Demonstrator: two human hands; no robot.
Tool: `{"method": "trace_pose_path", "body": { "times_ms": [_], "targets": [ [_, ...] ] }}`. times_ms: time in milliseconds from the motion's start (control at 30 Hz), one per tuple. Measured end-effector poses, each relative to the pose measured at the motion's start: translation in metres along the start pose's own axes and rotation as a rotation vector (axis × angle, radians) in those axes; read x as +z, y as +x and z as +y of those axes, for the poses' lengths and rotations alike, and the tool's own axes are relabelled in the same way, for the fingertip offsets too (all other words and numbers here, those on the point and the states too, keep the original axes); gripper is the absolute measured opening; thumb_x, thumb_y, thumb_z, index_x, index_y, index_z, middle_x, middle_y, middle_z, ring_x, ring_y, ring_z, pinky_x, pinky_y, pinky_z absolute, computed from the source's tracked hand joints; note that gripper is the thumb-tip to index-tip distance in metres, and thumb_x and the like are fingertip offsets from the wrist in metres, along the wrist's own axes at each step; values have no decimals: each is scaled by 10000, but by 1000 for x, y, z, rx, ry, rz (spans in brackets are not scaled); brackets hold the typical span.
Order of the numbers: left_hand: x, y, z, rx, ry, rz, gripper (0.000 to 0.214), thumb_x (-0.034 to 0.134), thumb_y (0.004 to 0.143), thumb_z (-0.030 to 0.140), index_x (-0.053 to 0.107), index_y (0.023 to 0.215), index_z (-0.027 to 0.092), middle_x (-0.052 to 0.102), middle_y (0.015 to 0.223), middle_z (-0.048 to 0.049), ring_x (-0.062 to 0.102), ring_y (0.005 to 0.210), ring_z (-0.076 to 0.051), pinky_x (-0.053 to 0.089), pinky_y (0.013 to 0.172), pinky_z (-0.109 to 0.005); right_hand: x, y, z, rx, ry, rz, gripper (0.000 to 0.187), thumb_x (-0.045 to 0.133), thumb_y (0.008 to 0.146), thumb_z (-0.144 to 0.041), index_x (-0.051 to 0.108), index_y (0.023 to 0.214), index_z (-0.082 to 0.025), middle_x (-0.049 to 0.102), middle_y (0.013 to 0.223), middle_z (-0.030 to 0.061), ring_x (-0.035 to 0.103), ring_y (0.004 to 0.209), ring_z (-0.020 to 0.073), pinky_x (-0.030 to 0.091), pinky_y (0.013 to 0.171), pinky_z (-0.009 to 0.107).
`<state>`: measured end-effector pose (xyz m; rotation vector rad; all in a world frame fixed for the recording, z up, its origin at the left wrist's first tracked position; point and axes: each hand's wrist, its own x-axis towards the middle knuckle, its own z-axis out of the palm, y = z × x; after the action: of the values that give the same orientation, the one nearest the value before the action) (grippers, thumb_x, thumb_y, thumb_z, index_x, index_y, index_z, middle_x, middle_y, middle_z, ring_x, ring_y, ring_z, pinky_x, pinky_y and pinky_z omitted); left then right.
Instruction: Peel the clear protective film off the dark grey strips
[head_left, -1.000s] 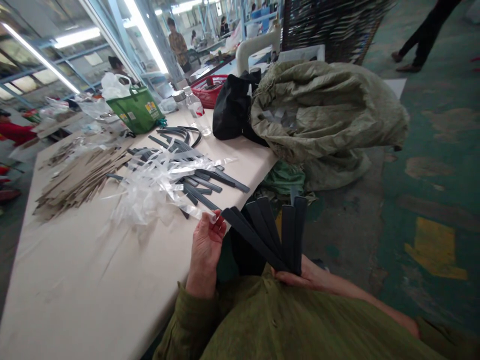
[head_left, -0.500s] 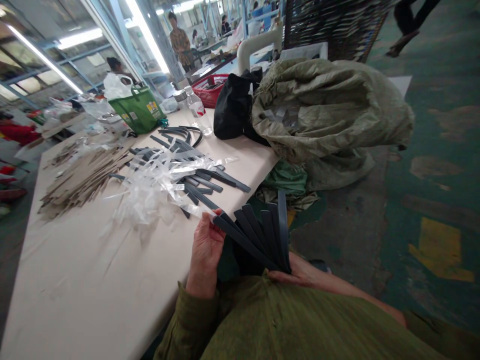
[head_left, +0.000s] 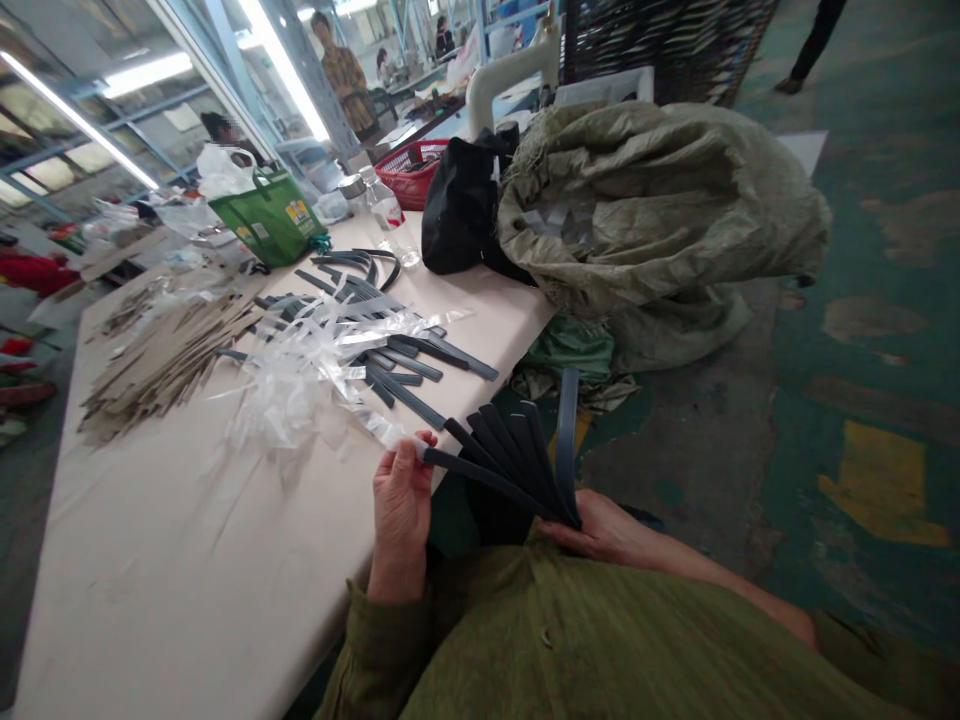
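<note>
In my right hand is a fan of flat dark grey strips, gripped at their lower ends near my lap. One strip on the fan's left side reaches across to my left hand. There, my left thumb and fingers pinch a clear plastic strip at that dark strip's end. Whether the film still sticks to the strip is unclear. Just beyond my left hand, a heap of crumpled clear film lies on the table, partly over more dark strips.
Brown flat pieces are piled at the left. Farther back stand a green bag, a clear bottle, a red basket and a black bag. A large open woven sack adjoins the table's right edge. Other people are in the background.
My left hand has shifted slightly left and down, and the strip's end has come away from the fan. The strips in my right hand are spread wider, and that hand sits slightly higher.
</note>
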<state>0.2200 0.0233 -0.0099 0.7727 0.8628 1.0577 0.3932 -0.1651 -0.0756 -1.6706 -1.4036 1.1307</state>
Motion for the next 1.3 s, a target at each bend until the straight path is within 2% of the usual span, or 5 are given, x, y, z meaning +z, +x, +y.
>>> {"method": "trace_pose_path", "body": {
  "times_ms": [367, 667, 900, 1100, 1300],
  "targets": [
    [-4, -11, -14, -46, 95, 51, 329, 883, 560, 360, 684, 709, 143, 704, 666, -1, 650, 603, -109, 519, 634, -225, -21, -10, -9, 90, -118, -65, 446, 445, 913, -550, 677, 940, -169, 725, 910, 95, 668, 819, 294, 489, 728, 345],
    [7, -43, -54, -234, 218, -172, 291, 829, 668, 388, 688, 705, 135, 665, 646, 2, 584, 575, -89, 481, 590, -206, -23, -17, -20, 28, 186, -2, 385, 610, 831, -502, 681, 975, -152, 701, 911, 62, 647, 863, 266, 524, 759, 338],
    [7, -44, -46, -227, 55, -34, 310, 853, 626, 394, 681, 716, 152, 662, 687, 13, 583, 615, -90, 482, 633, -215, -43, -44, -18, 118, 213, 64, 369, 677, 779, -504, 682, 893, -153, 672, 760, 38, 627, 688, 207, 531, 629, 284],
    [10, -70, -71, -408, 241, -305, 343, 805, 697, 416, 753, 819, 100, 699, 739, -57, 589, 674, -140, 460, 678, -260, -33, -20, -34, 61, 181, 89, 334, 600, 835, -479, 664, 809, -152, 625, 675, 23, 586, 625, 189, 496, 573, 266],
    [5, -71, -71, -252, 192, -192, 325, 787, 720, 421, 775, 835, 118, 725, 806, -71, 589, 721, -145, 455, 717, -260, -42, -41, -16, 78, 76, 79, 356, 655, 795, -514, 701, 846, -165, 704, 792, 56, 648, 722, 246, 547, 640, 289]
  ]
}}
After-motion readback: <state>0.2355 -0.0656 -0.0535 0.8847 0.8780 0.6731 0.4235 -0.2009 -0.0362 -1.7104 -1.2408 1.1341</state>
